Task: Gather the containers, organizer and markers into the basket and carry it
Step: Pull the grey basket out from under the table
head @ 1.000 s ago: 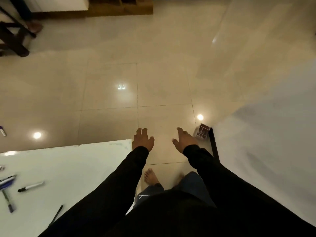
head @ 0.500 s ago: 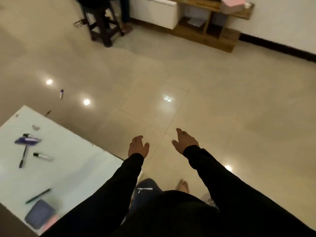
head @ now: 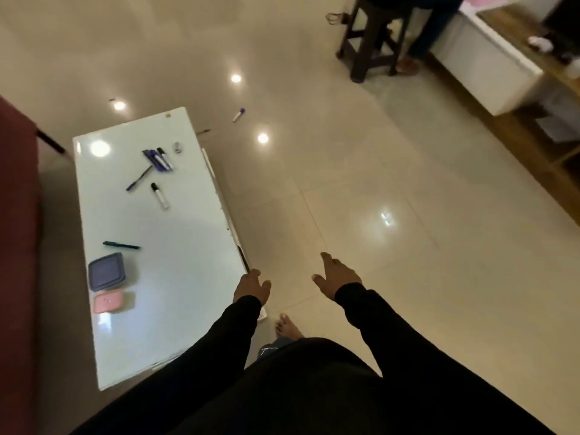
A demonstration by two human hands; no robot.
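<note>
A white glossy surface [head: 175, 277] stands to the person's left, its long edges running away from the camera. Near its far end lies a cluster of blue-and-black markers [head: 158, 159], with a blue pen [head: 139, 178] angled just beside them and a small grey round item [head: 178, 147] close to the far right corner. A white marker with a black cap [head: 159, 195] lies alone a little nearer. Toward the left edge, a dark pen [head: 121, 245] lies crosswise, and nearer still sit a purple square container [head: 106, 271] and a pink container [head: 109, 302], just beside each other. No basket or organizer shows in this view.

On the floor [head: 376, 171] past the surface's far right corner lie a purple-capped marker [head: 238, 114] and a thin red pencil-like stick [head: 203, 131]. The floor is glossy beige tile with bright reflected spots of light. A maroon sofa [head: 15, 246] borders the left. At the far right stand a dark wooden stool [head: 372, 36], another person's legs behind it, and a low wooden unit with a white drawer front [head: 489, 61].

Both arms reach forward in black sleeves. The left hand [head: 251, 285] hovers by the surface's right edge, fingers loosely curled, holding nothing. The right hand [head: 337, 276] is out over the floor, fingers spread and relaxed, empty. A bare foot [head: 287, 326] shows below.
</note>
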